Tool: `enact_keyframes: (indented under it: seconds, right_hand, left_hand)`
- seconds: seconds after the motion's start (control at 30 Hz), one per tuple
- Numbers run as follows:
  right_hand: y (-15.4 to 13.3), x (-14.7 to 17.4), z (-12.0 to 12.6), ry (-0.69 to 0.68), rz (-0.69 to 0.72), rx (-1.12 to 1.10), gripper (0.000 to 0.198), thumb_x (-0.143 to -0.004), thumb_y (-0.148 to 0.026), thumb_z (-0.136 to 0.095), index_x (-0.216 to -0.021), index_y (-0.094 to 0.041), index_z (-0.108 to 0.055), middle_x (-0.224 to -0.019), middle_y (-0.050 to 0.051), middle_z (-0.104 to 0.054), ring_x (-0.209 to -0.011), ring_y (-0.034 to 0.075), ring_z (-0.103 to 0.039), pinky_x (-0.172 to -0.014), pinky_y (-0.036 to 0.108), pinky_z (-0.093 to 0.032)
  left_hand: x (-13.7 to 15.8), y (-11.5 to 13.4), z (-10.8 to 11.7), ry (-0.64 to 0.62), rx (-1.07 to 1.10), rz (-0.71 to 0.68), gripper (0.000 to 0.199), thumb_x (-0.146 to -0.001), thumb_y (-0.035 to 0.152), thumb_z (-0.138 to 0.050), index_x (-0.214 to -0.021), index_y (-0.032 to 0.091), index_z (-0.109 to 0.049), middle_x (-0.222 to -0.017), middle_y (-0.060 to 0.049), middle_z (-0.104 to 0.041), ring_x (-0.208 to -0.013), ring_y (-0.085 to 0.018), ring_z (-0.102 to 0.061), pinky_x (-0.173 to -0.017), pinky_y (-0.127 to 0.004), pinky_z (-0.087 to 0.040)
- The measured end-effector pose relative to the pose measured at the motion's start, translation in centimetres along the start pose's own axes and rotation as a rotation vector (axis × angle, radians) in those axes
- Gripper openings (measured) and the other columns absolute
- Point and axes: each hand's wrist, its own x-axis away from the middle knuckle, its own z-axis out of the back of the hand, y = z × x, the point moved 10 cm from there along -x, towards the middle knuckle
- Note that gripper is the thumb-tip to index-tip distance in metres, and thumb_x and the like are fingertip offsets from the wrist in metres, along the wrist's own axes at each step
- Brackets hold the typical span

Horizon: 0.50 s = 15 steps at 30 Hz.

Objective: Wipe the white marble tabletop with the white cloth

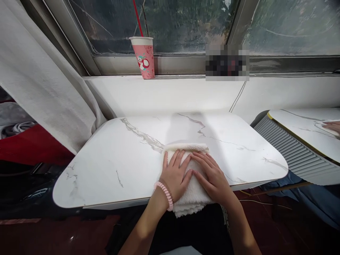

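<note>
Step in hand, as judged: pressing the folded white fleece towel [190, 198] flat against the marble-patterned tabletop [101, 170]. The towel lay just below the centre of the frame, most of it on the top, its fluffy near end reaching past the table's near edge.

Grip: the left hand [174, 175] lay palm down on the towel, fingers fanned apart; the right hand [212, 177] lay palm down beside it, fingers close together, thumb out. Index fingertips and thumb tips nearly met, leaving a small gap of towel between. Neither hand pinched the cloth; how hard they pressed could not be told.

Next move, my judgement: it called for both palms to stay flat and load the cloth evenly — the overhanging end looked likeliest to drag or bunch.

Orientation: the long axis seemed to run up and down the frame, tentatively, since the hands hid much of the outline. One straight edge faced the window, toward the top of the frame; the layered, ragged edge pointed to the bottom. The pink paper cup [145, 58] stood well apart, upper left of centre.
</note>
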Motion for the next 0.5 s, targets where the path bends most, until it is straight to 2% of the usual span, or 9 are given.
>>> enact_keyframes:
  seconds: [0.3,0.4,0.5]
  right_hand:
    - [0.1,0.1,0.5,0.059,0.016,-0.060,0.041,-0.097,-0.030,-0.046,-0.138,-0.027,-0.050,-0.141,0.006,-0.053,-0.134,0.024,-0.045,-0.117,0.053,-0.031]
    - [-1.5,-0.1,2.9,0.176,0.071,-0.134,0.037,-0.097,-0.023,-0.043,-0.132,-0.028,-0.056,-0.135,0.005,-0.057,-0.130,0.024,-0.050,-0.111,0.050,-0.041]
    - [-5.2,0.7,6.9,0.304,0.171,-0.141,0.040,-0.096,-0.017,-0.044,-0.130,-0.033,-0.056,-0.134,0.003,-0.058,-0.128,0.026,-0.052,-0.108,0.054,-0.045]
  left_hand:
    - [0.1,0.0,0.2,0.025,0.024,0.000,0.049,-0.101,0.040,-0.032,-0.144,0.020,-0.045,-0.150,-0.011,-0.044,-0.141,-0.028,-0.035,-0.117,-0.062,-0.019]
    - [0.1,-0.1,0.3,0.030,0.029,0.005,0.048,-0.101,0.040,-0.032,-0.143,0.022,-0.045,-0.150,-0.011,-0.044,-0.141,-0.028,-0.035,-0.117,-0.062,-0.018]
    - [0.1,0.0,0.2,0.011,0.018,0.005,0.048,-0.101,0.039,-0.032,-0.145,0.021,-0.043,-0.152,-0.010,-0.042,-0.142,-0.028,-0.034,-0.117,-0.063,-0.018]
